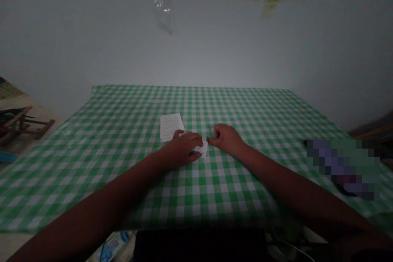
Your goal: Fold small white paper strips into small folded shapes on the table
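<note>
On the green-and-white checked tablecloth, my left hand (pixel 186 148) rests over a small printed slip of paper (pixel 203 150), its fingers bent across the top and its thumb at the lower side. Part of the slip is hidden under that hand. Just to the right is my right hand (pixel 226 137), with its fingers curled in and one digit pointing left towards the slip's edge. Nothing shows in the right hand. A larger printed sheet (pixel 170 126) lies flat beyond my left hand, whose fingers cover or touch its near right corner.
The checked tablecloth (pixel 196 196) reaches back to a grey wall (pixel 196 49) with tape stuck on it. A pixelated dark-edged object (pixel 340 168) lies at the right. A wooden frame (pixel 33 125) stands on the floor at left. A blue-and-white packet (pixel 112 247) is below the table's front edge.
</note>
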Action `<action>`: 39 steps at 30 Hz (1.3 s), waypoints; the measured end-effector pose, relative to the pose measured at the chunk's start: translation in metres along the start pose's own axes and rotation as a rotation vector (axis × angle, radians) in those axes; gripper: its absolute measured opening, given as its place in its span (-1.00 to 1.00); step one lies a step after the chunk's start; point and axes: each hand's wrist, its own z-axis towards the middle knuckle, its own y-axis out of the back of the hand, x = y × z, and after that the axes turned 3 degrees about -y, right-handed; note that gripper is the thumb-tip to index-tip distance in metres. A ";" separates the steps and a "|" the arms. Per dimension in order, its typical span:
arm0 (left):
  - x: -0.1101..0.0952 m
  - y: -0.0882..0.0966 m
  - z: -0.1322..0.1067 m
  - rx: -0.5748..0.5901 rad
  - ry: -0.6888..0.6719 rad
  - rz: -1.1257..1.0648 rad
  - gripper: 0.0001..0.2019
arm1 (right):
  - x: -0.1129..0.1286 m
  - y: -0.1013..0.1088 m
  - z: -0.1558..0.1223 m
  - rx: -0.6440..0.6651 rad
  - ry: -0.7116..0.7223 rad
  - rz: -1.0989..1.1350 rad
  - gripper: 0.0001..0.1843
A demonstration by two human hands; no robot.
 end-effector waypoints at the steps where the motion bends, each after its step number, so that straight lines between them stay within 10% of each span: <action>1: 0.000 0.000 0.000 0.000 -0.002 0.004 -0.75 | 0.000 0.000 -0.001 -0.007 0.003 -0.002 -0.64; 22: 0.001 -0.005 0.001 -0.133 0.082 0.184 -0.78 | -0.001 0.005 -0.007 -0.045 0.078 0.034 -0.93; 29: 0.010 -0.002 -0.001 -0.097 -0.133 0.033 -0.77 | -0.001 0.010 -0.008 0.021 0.167 0.051 -0.94; 39: -0.004 -0.004 0.004 -0.087 0.103 0.255 -0.69 | 0.009 0.009 -0.015 0.137 0.203 0.007 -0.86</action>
